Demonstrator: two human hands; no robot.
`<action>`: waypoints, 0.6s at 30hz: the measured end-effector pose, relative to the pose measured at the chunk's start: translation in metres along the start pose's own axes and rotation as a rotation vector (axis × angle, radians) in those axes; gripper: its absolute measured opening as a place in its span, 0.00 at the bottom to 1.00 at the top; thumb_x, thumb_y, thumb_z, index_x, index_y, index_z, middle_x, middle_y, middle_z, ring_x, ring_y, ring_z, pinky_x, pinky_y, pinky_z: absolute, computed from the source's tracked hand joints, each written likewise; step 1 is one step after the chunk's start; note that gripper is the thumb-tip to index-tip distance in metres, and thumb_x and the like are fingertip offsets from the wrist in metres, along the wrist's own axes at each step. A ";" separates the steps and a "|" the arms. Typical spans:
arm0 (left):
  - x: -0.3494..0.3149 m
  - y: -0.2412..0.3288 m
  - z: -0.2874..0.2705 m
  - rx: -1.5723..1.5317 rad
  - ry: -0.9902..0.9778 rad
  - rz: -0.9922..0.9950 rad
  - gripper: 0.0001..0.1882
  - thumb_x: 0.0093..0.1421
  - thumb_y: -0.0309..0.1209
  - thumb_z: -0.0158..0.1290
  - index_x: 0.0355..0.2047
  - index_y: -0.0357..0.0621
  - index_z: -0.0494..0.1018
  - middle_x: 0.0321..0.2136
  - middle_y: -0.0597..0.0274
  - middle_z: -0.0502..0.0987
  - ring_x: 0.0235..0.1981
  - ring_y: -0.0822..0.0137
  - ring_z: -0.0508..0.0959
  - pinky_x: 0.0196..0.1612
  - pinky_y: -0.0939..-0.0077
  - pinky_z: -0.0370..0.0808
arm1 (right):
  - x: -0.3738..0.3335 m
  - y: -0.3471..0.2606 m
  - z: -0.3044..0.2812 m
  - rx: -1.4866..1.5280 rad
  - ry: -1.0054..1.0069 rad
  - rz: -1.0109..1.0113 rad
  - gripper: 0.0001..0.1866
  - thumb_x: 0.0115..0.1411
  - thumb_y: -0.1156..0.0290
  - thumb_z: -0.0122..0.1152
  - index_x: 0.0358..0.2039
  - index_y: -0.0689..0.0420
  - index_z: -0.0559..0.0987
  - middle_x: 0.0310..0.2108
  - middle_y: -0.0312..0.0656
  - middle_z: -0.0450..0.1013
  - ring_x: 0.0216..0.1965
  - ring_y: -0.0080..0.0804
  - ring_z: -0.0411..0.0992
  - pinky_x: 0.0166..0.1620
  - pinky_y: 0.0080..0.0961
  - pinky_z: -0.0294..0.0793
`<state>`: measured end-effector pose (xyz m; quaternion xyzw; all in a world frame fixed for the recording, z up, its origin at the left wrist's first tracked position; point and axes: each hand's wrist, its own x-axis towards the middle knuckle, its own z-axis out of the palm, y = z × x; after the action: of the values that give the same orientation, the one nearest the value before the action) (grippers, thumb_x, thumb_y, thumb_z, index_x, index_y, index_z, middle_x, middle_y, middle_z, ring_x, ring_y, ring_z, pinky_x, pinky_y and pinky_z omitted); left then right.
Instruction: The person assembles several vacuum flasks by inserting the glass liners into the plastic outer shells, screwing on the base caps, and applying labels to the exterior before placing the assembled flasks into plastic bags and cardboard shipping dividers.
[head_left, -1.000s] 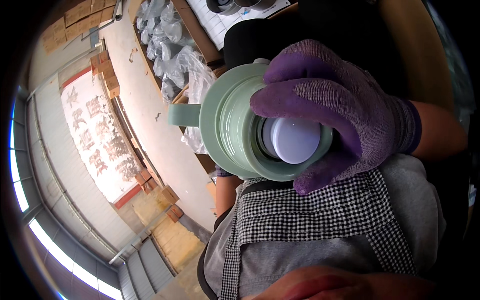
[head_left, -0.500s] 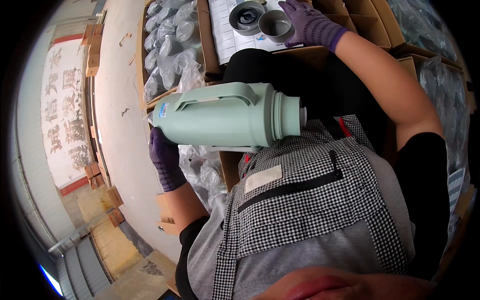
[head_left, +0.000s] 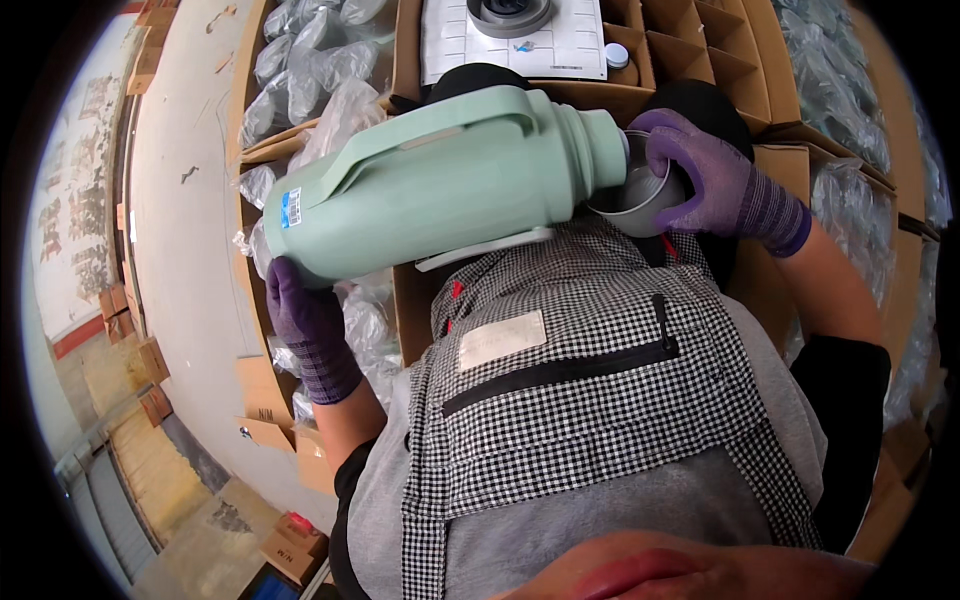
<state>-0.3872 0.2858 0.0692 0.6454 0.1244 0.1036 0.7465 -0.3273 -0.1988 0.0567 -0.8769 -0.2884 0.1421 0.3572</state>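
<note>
A pale green thermos jug (head_left: 420, 190) with a long carrying handle lies tilted across my lap, its neck toward the right. My left hand (head_left: 302, 315), in a purple glove, supports its base from below; the fingers are mostly hidden behind it. In my gloved right hand (head_left: 705, 180) is a grey cup (head_left: 645, 200), its thumb and fingers curled about the rim. The cup sits right at the mouth of the jug, its opening facing the neck. Whether the two touch cannot be made out.
Ahead, a grey round lid part (head_left: 510, 15) rests on a white printed sheet (head_left: 560, 50). A divided cardboard box (head_left: 700, 30) holds a small white-capped item (head_left: 617, 55). Boxes of plastic-wrapped goods stand left (head_left: 320, 60) and right (head_left: 830, 80).
My right hand has picked the grey cup up off the sheet and brought it back to the jug's mouth. The jug now appears larger and higher in view.
</note>
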 end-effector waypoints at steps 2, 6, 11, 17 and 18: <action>0.003 0.004 -0.007 0.163 -0.097 0.052 0.23 0.73 0.42 0.43 0.55 0.33 0.70 0.47 0.52 0.78 0.47 0.58 0.79 0.52 0.65 0.75 | -0.022 -0.001 0.024 0.052 0.102 -0.017 0.35 0.39 0.68 0.78 0.50 0.56 0.72 0.60 0.51 0.64 0.59 0.50 0.67 0.61 0.40 0.71; 0.014 0.031 0.004 0.172 -0.194 0.015 0.20 0.72 0.39 0.44 0.50 0.32 0.73 0.43 0.57 0.78 0.41 0.70 0.77 0.44 0.76 0.74 | -0.061 -0.012 0.078 0.184 0.425 0.059 0.49 0.40 0.64 0.80 0.63 0.58 0.65 0.66 0.54 0.60 0.66 0.51 0.62 0.67 0.40 0.64; 0.016 0.020 0.000 0.304 -0.197 0.029 0.18 0.72 0.35 0.46 0.51 0.32 0.73 0.43 0.57 0.78 0.42 0.69 0.77 0.47 0.76 0.73 | -0.080 -0.003 0.113 -0.048 0.527 0.117 0.56 0.45 0.53 0.79 0.68 0.63 0.58 0.67 0.56 0.58 0.67 0.51 0.61 0.68 0.43 0.61; -0.017 -0.012 0.014 0.124 -0.158 -0.102 0.18 0.72 0.38 0.46 0.50 0.32 0.71 0.47 0.52 0.77 0.49 0.63 0.77 0.54 0.67 0.73 | -0.070 -0.020 0.102 0.055 0.690 -0.015 0.50 0.49 0.54 0.76 0.67 0.61 0.61 0.61 0.53 0.64 0.62 0.47 0.65 0.66 0.39 0.63; -0.015 -0.017 0.015 0.084 -0.150 -0.111 0.18 0.71 0.37 0.47 0.51 0.33 0.71 0.48 0.51 0.77 0.50 0.62 0.77 0.55 0.66 0.73 | -0.062 -0.026 0.100 0.125 0.745 -0.087 0.47 0.52 0.55 0.74 0.67 0.61 0.62 0.62 0.53 0.64 0.61 0.46 0.66 0.65 0.37 0.63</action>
<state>-0.3964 0.2649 0.0549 0.6740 0.1082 0.0080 0.7308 -0.4323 -0.1665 0.0076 -0.8318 -0.1665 -0.1846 0.4962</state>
